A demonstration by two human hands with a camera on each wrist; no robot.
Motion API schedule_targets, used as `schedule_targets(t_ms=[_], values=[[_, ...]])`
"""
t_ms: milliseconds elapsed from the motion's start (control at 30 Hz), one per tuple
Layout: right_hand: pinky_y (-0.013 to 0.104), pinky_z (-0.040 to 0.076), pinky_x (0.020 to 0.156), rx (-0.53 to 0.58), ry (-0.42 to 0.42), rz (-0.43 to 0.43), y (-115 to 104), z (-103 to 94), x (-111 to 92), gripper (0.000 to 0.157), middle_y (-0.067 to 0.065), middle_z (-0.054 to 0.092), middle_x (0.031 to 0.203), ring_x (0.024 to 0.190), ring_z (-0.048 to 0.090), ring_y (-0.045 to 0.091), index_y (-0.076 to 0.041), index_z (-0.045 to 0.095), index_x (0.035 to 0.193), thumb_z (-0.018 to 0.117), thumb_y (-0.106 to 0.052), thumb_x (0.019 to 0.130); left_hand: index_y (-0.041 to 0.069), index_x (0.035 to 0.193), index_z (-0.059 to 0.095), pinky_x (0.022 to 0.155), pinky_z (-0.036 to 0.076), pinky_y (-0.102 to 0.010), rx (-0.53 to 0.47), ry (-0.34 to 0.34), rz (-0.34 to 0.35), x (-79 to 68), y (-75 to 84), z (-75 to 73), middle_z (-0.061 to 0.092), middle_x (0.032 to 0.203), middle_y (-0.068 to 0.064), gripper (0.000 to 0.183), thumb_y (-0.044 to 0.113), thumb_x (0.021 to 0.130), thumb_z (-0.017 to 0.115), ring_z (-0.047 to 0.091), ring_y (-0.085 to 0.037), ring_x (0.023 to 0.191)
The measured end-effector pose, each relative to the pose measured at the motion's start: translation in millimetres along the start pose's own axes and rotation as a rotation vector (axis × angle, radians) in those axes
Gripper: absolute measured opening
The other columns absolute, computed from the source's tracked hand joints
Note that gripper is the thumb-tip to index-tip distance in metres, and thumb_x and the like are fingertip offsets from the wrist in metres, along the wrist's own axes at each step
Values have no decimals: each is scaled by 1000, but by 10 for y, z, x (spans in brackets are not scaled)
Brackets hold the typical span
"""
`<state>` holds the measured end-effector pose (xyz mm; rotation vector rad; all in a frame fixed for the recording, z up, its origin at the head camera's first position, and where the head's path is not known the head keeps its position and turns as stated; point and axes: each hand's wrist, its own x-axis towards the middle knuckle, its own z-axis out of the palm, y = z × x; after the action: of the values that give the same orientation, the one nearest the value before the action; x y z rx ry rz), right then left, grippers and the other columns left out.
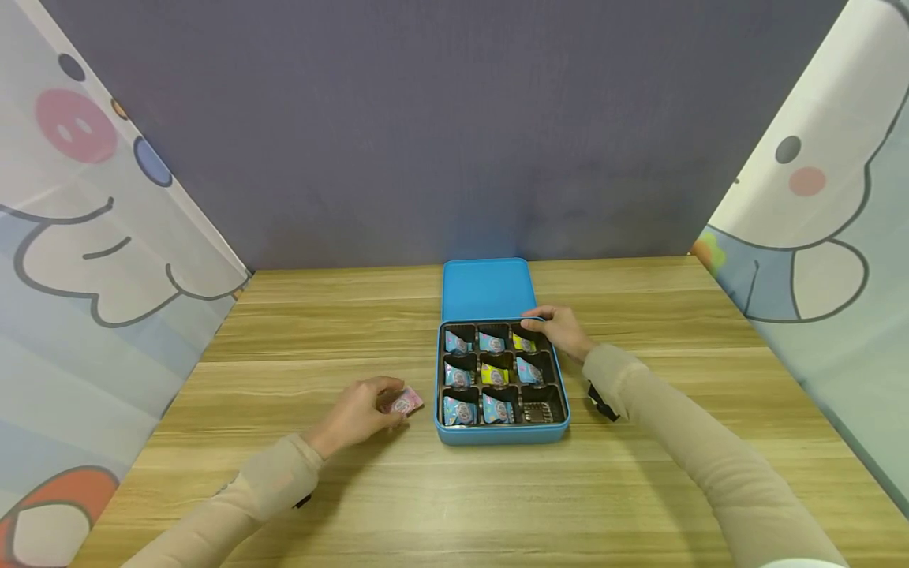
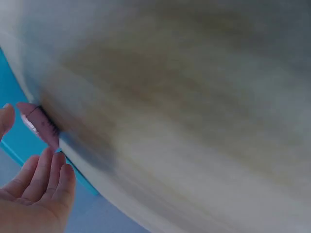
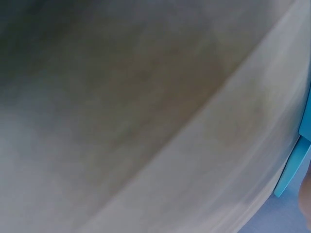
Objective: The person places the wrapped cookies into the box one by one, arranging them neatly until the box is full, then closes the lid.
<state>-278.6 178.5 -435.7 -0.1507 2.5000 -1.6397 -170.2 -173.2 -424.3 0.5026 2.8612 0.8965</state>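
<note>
A pink wrapped candy [image 1: 405, 401] lies on the table left of a blue tin box [image 1: 503, 435]. My left hand [image 1: 360, 416] is around the candy, thumb on the near side and fingers beyond it. In the left wrist view those fingers [image 2: 41, 182] are nearly straight, apart from the thumb, with the candy between. At the tin's far right corner, my right hand [image 1: 561, 328] grips the rim, thumb inside and fingers behind. A dark divided tray holds blue candies [image 1: 459, 412] and yellow candies [image 1: 495, 374]; its front right compartment [image 1: 537, 412] shows its ribbed bottom.
The tin's blue lid [image 1: 488, 289] lies folded back behind it, near the grey wall [image 1: 454, 134]. Printed cartoon curtains [image 1: 817, 181] stand along both sides of the wooden table [image 1: 454, 505]. Dark straps [image 1: 603, 402] hang at both wrists.
</note>
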Motion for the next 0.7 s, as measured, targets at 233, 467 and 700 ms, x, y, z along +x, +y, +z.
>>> schedule_targets(t_ms=[233, 467, 700], values=[[46, 35, 105, -17, 1, -6, -3, -13, -11, 37, 18, 49, 131, 128, 37, 36, -1, 61, 117, 64, -22, 87, 4, 115, 61, 66, 47, -19, 12, -26, -9, -14, -31, 30, 63, 108, -6, 50, 19, 71, 79, 54, -6, 77], [46, 37, 103, -14, -1, 6, 10, -7, -14, 34, 17, 50, 130, 126, 39, 35, -2, 63, 115, 64, -21, 87, 3, 114, 62, 75, 50, -28, 30, -20, 5, -32, -27, 73, 62, 113, -9, 51, 21, 70, 80, 57, -12, 89], [47, 35, 105, 4, -10, 1, -11, -3, -9, 36, 17, 50, 131, 127, 38, 35, -2, 62, 116, 64, -22, 87, 3, 112, 63, 86, 50, -37, 79, 19, 57, -27, -63, 119, 63, 113, -10, 49, 19, 69, 80, 59, -22, 102]])
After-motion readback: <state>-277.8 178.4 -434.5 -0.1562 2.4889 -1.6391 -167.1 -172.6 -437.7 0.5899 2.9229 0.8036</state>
